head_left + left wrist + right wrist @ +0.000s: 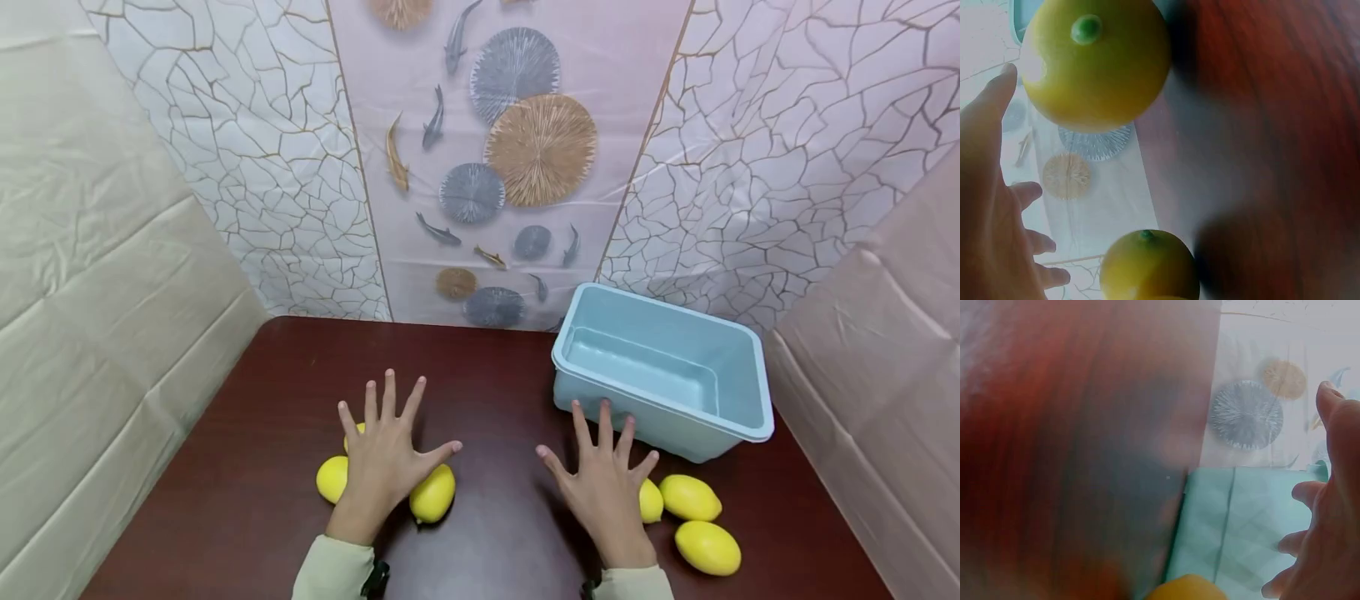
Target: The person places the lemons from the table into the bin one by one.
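Note:
My left hand (382, 462) is spread wide, palm down, over a group of yellow lemons on the left of the table. One lemon (432, 493) shows beside the thumb, another lemon (332, 479) lies left of the wrist, and a third is mostly covered by the fingers. In the left wrist view, a lemon (1094, 69) with a green stem tip looms close. My right hand (603, 496), fingers fanned out, hovers in front of a light blue plastic basin (637, 398). Right of it lie three lemons (690, 497), one partly hidden by the hand. Both hands hold nothing.
The dark reddish-brown table (491, 400) ends at a patterned backdrop (480, 250). The basin stands at the back right, near a beige cloth side wall (855, 392). Another beige cloth wall (112, 333) rises along the left edge.

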{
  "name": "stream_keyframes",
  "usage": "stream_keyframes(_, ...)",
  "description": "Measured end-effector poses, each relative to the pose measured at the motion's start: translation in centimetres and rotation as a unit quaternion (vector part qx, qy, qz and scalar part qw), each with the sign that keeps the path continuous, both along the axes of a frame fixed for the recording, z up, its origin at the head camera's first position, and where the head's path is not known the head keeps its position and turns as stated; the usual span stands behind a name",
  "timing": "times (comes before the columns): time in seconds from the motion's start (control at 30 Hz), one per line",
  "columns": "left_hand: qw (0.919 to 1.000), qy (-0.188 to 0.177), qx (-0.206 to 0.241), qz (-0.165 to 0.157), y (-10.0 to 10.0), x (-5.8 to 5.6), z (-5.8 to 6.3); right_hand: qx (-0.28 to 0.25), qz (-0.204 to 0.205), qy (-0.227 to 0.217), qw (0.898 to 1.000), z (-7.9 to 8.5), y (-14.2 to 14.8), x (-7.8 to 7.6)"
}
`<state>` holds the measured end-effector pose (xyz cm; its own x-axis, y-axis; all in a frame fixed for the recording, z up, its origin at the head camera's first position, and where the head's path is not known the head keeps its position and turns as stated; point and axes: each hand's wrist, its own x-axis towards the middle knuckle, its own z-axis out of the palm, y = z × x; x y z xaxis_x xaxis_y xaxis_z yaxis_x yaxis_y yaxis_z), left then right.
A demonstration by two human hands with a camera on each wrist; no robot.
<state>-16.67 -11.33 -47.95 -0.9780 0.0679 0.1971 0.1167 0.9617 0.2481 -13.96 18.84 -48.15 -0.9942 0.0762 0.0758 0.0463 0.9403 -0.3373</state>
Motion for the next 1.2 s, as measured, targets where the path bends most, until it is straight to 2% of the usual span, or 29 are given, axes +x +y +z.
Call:
stream_keyframes(0.1, 1.0000, 0.002, 0.006, 0.001, 0.4, 0.1, 0.1, -0.005, 0.000, -0.005, 1.000, 0.4, 0.0, 0.2)
stream_keyframes(0.23, 0.9994, 0.003, 0.034, -0.005, 0.8, 0.0, 0.9, -0.016, -0.006, 0.004, 1.000, 1.4, 0.2, 0.3)
stream_keyframes(0.47, 0.9965, 0.023, 0.076, -0.025, 2.2, -0.4, 2.6, -0.043, 0.006, 0.117, 0.992, 3.5, 1.1, 1.0)
stream_keyframes(0.63, 0.9918, 0.017, 0.118, -0.045, 3.6, -0.8, 2.8, -0.051, -0.017, 0.140, 0.989, 5.1, 2.4, 1.7)
stream_keyframes(0.73, 0.9821, -0.010, 0.175, -0.068, 4.5, -1.0, 2.9, -0.059, -0.039, 0.161, 0.984, 5.7, 3.1, 1.8)
stream_keyframes(0.83, 0.9673, -0.035, 0.235, -0.088, 5.0, -1.1, 3.1, -0.067, -0.060, 0.191, 0.977, 6.0, 3.6, 1.6)
stream_keyframes(1.07, 0.9414, -0.074, 0.321, -0.073, 5.6, -1.7, 3.5, -0.056, -0.083, 0.243, 0.965, 5.8, 4.1, 1.2)
stream_keyframes(1.2, 0.9249, -0.085, 0.359, -0.091, 6.8, -2.7, 3.6, -0.053, -0.102, 0.259, 0.959, 5.7, 4.9, 1.5)
